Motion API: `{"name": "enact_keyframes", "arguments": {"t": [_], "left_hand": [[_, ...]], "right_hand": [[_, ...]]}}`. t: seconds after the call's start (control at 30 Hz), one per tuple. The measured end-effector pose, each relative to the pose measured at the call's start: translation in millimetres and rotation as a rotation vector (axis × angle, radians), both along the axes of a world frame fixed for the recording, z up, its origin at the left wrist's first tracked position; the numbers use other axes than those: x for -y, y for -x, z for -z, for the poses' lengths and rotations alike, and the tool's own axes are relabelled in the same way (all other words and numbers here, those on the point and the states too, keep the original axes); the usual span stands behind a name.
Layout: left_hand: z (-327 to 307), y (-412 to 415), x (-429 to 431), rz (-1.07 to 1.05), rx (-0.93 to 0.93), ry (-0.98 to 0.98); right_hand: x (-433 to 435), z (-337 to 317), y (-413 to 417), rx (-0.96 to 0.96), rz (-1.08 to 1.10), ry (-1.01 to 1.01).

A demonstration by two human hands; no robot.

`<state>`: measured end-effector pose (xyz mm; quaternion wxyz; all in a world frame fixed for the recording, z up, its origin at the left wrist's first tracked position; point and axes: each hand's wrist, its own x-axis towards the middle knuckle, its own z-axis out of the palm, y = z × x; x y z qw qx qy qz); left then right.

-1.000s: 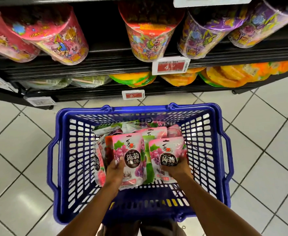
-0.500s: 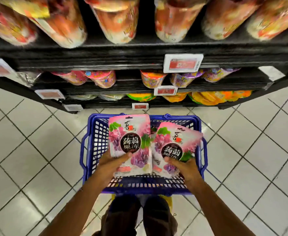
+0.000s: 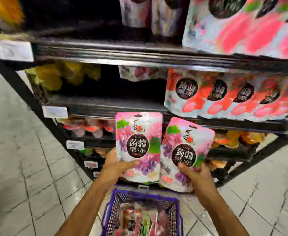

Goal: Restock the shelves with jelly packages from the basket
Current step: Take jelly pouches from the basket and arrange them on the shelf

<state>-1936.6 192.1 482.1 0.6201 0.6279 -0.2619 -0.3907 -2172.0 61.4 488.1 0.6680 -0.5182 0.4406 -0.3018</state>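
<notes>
**Two grape jelly pouches held up to the shelves**

A person stands over a blue basket (image 3: 142, 198) on a tiled floor, facing dark store shelves (image 3: 122, 106). Above the basket, the left hand (image 3: 116, 165) has thumb & fingers closed round the lower edge of one pink-purple jelly pouch (image 3: 139, 143). Just right of it, the right hand (image 3: 195, 173) pinches a second pouch (image 3: 185, 154) the same way; the two pouches overlap slightly. More pkgs lie in the basket, blurred.

Risks, as a guess: each pouch is held only at its bottom, so it could flop over or slip while being lifted; a one-handed push could also knock over the red-pink pouches (image 3: 225, 94) up & right of the basket.

Writing: each held pouch reads 蒟蒻果冻 in a dark circle. Price tags (image 3: 54, 111) too blurred to read.
</notes>
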Motion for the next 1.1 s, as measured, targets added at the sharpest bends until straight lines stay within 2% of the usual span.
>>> {"name": "enact_keyframes", "arguments": {"t": [0.2,0.4,0.57,0.73,0.9,1.0,1.1], "left_hand": [[-149.2,-18.9,12.4,-0.025,0.162,0.224],[-235.1,-52.2,14.9,-0.064,0.240,0.372],[-283.6,-89.4,9.5,-0.065,0.297,0.485],[-319.9,-123.8,5.0,-0.029,0.273,0.610],[-342.5,-142.3,6.2,0.042,0.308,0.632],[-352.8,-142.2,10.0,0.080,0.332,0.614],[-363.5,-137.8,15.6,0.124,0.328,0.584]], "right_hand": [[18.2,-152.6,-17.8,0.124,-0.061,0.242],[22.7,-233.0,-49.5,0.265,-0.037,0.352],[22.0,-271.0,-78.6,0.294,0.051,0.433],[3.8,-308.0,-103.1,0.357,0.113,0.543],[-0.6,-344.4,-121.4,0.347,0.264,0.731],[4.7,-375.8,-130.7,0.375,0.323,0.737],[17.6,-401.3,-132.3,0.307,0.363,0.786]]}}
